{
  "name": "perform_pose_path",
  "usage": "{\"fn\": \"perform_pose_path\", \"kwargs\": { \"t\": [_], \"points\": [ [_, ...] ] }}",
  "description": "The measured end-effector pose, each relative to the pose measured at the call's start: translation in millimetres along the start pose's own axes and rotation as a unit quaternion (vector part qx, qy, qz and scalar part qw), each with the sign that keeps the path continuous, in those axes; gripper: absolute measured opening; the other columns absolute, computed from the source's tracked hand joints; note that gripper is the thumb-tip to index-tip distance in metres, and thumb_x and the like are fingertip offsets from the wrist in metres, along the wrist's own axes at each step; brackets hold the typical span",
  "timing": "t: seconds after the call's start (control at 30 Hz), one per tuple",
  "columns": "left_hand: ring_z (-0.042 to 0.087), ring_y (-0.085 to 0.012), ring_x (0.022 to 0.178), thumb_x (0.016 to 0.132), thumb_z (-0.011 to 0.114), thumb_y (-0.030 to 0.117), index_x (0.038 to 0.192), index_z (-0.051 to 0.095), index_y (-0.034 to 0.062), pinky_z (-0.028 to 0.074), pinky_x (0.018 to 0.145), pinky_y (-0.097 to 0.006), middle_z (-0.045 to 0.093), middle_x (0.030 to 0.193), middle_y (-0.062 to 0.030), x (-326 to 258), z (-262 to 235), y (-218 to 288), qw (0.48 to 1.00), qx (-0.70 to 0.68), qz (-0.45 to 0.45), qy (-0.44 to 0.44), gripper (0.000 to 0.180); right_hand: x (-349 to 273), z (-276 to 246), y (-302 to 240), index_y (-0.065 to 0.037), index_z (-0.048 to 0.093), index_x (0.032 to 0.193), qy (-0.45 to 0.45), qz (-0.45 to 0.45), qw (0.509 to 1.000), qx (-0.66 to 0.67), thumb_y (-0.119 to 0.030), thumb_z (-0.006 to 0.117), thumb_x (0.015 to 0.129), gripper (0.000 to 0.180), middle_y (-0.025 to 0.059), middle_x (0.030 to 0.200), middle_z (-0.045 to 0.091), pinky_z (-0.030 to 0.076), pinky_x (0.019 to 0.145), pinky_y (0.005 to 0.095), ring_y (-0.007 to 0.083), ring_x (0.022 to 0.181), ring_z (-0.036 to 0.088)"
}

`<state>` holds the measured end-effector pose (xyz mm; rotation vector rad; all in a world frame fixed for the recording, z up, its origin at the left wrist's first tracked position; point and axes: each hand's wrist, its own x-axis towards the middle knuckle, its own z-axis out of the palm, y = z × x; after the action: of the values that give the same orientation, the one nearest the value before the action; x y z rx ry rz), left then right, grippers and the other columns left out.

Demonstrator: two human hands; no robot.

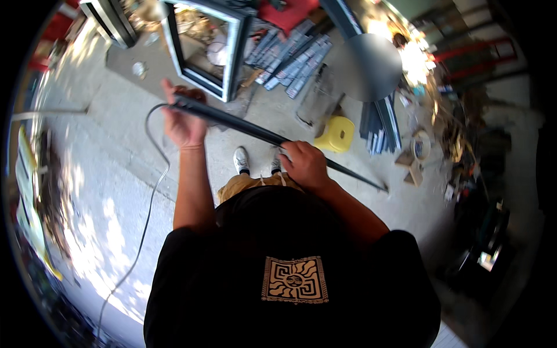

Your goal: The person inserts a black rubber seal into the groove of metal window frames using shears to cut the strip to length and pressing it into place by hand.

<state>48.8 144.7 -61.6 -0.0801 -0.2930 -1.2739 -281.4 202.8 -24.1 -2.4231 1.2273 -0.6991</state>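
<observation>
The person's right hand (pixel 304 165) is closed around a long, straight, dark grey bar (pixel 241 124), which looks like metal, at about its middle. The left hand (pixel 185 124) is at the bar's upper-left end, palm turned upward and one finger standing out; the other fingers are blurred, so I cannot tell whether they grip it. The bar slants across the front of the body, and I cannot say if its far end touches the concrete floor (pixel 110 151).

A thin grey cable (pixel 155 188) comes to the left hand; where it ends is hidden.

Just beyond the bar stands a yellow plastic stool (pixel 335 136). Farther away are a rectangular grey-and-white frame (pixel 230 72) and a loose pile of grey strips (pixel 299 66).

In my judgement, the work is somewhere in the middle: the bar is already taken in hand, but it is not joined to anything that I can see. How much remains, I cannot tell.
</observation>
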Motion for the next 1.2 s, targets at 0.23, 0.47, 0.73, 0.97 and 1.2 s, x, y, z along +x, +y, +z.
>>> {"fn": "perform_pose_path", "kwargs": {
  "t": [0.23, 0.47, 0.73, 0.97, 1.2],
  "points": [
    [0.060, -0.0173, 0.088, 0.100, 0.070, 0.021, 0.139, 0.062, -0.0011, 0.049, 0.099, -0.042, 0.066, 0.093, -0.0032, 14.3, 0.2, 22.8, 0.967, 0.157, -0.056, 0.192, 0.046, -36.4, 28.3, 21.0, -0.010, 0.059, 0.087, 0.021, 0.016, 0.999, -0.044, -0.016, 0.067, 0.089, 0.011, 0.0081, 0.084, 0.061, 0.056, 0.069, 0.0441, 0.0268, 0.080, 0.068],
    [0.060, -0.0186, 0.068, 0.086, 0.063, 0.002, 0.106, 0.069, -0.0007, 0.054, 0.095, -0.041, 0.060, 0.070, -0.0045, 24.8, -45.7, 92.6, 0.940, 0.207, -0.054, 0.266, 0.021, -108.7, 48.0, 55.4, -0.012, 0.064, 0.092, 0.006, 0.065, 0.993, -0.096, -0.020, 0.067, 0.089, 0.009, 0.0051, 0.091, 0.066, 0.057, 0.074, 0.0396, 0.0238, 0.087, 0.071],
    [0.062, -0.0166, 0.067, 0.088, 0.061, 0.006, 0.109, 0.073, 0.0018, 0.055, 0.098, -0.040, 0.056, 0.067, -0.0013, 29.5, -55.5, 108.1, 0.933, 0.229, -0.055, 0.272, 0.024, -251.5, 45.0, 166.0, -0.011, 0.070, 0.106, -0.107, 0.297, 0.930, -0.188, -0.020, 0.065, 0.092, 0.018, 0.0084, 0.101, 0.074, 0.059, 0.084, 0.0456, 0.0312, 0.098, 0.075],
    [0.053, -0.0141, 0.063, 0.104, 0.052, 0.012, 0.130, 0.063, 0.0016, 0.053, 0.085, -0.029, 0.045, 0.070, 0.0036, 36.0, -36.1, 86.7, 0.927, 0.232, -0.006, 0.295, 0.030, -201.7, 39.7, 127.4, -0.012, 0.068, 0.100, -0.043, 0.181, 0.977, -0.100, -0.031, 0.070, 0.095, 0.020, 0.0073, 0.101, 0.071, 0.059, 0.083, 0.0436, 0.0298, 0.098, 0.072],
    [0.050, -0.0153, 0.060, 0.106, 0.054, 0.011, 0.127, 0.066, 0.0037, 0.051, 0.068, -0.028, 0.046, 0.066, 0.0024, 50.2, -28.5, 90.6, 0.939, 0.164, -0.007, 0.303, 0.026, -183.1, 37.2, 107.6, -0.013, 0.064, 0.097, 0.040, 0.135, 0.985, -0.101, -0.021, 0.066, 0.091, 0.010, 0.0022, 0.094, 0.066, 0.058, 0.078, 0.0380, 0.0230, 0.093, 0.070]
  ]
}}
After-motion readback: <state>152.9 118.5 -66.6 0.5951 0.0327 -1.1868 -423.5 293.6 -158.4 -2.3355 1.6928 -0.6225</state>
